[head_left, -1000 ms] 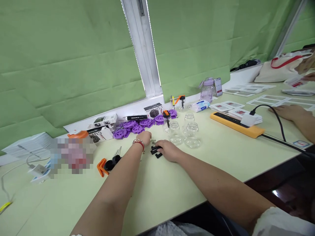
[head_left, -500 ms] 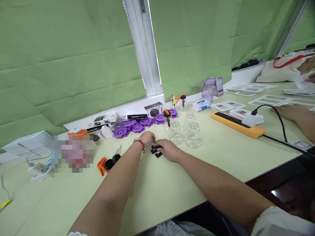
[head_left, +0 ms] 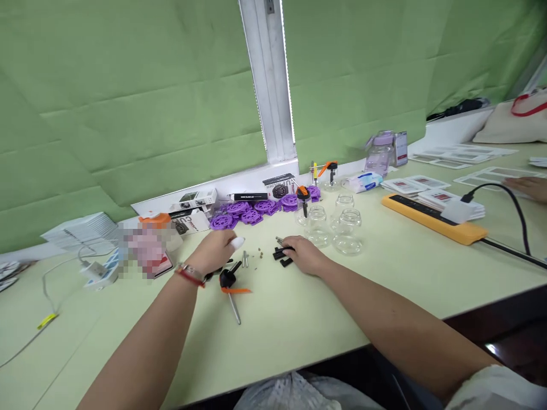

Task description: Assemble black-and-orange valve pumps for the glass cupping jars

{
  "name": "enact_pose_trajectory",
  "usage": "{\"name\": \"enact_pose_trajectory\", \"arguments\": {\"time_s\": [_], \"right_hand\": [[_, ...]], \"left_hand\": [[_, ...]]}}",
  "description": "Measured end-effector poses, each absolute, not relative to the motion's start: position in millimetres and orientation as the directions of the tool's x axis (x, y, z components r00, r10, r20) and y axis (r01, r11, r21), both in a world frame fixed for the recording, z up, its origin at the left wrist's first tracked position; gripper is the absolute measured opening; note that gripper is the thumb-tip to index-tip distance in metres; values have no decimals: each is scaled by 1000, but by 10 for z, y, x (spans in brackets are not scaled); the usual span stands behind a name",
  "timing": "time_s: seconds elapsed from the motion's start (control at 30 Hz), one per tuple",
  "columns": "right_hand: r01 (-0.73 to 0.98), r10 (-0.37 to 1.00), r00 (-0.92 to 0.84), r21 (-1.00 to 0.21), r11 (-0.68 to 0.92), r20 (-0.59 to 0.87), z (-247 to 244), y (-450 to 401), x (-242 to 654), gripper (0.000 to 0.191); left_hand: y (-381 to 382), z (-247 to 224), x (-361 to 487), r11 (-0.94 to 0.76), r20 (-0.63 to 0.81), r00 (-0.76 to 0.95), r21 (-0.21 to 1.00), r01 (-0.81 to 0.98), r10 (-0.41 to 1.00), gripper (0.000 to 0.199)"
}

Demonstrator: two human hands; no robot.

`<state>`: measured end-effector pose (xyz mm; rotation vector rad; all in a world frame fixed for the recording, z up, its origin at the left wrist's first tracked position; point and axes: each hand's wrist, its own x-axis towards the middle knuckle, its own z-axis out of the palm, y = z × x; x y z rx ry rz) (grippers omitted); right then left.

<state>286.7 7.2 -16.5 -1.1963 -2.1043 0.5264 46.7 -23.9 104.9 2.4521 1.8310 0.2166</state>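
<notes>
My left hand point(head_left: 213, 250), with bracelets at the wrist, is closed on a small white object point(head_left: 237, 243). Just below it, a black and orange mechanism point(head_left: 229, 279) with a metal rod lies on the table point(head_left: 265, 336). Silver pins point(head_left: 245, 259) and small brown bits point(head_left: 260, 253) are between the hands. The fingers of my right hand point(head_left: 304, 255) are closed around small black parts point(head_left: 281, 256), partly hidden, and small metal pieces point(head_left: 280, 241) lie by its fingertips.
Purple wheel-shaped parts point(head_left: 251, 216) and boxes point(head_left: 192, 221) line the wall. Clear jars point(head_left: 348, 233) stand right of my right hand. Farther right are a yellow power strip point(head_left: 436, 218), printed cards point(head_left: 427, 182) and another person's hand point(head_left: 527, 187). A phone point(head_left: 162, 266) lies left.
My left hand has moved left, away from my right hand, and a white object now shows in it. The black and orange mechanism has shifted and turned. My right hand stays by the black parts.
</notes>
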Motion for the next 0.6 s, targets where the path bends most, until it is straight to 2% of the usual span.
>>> {"name": "enact_pose_trajectory", "arguments": {"time_s": [0.07,0.17,0.27,0.37,0.47,0.53,0.6], "right_hand": [[599,863,-361,-621,505,353,-140,46,2850,19],[599,858,-336,-615,514,390,-98,-20,2817,21],[580,832,-346,-598,553,434,-37,-130,2772,24],[522,808,-385,-617,589,446,44,-275,2695,26],[446,802,-441,-678,585,403,120,-407,2575,25],[429,810,-488,-720,546,324,156,-469,2481,24],[462,837,-521,-770,440,165,173,-513,2385,24]], "left_hand": [[-543,1007,317,-136,13,136,149,979,991,43],[-805,778,252,89,-56,-84,83,993,995,42],[-827,533,278,202,-90,-194,93,975,977,44],[-778,411,282,163,-78,-154,128,978,985,37],[-791,378,256,28,-46,-20,190,981,999,27],[-823,359,246,-71,-17,78,263,962,997,25],[-844,323,249,-141,30,139,334,932,990,23]]}}
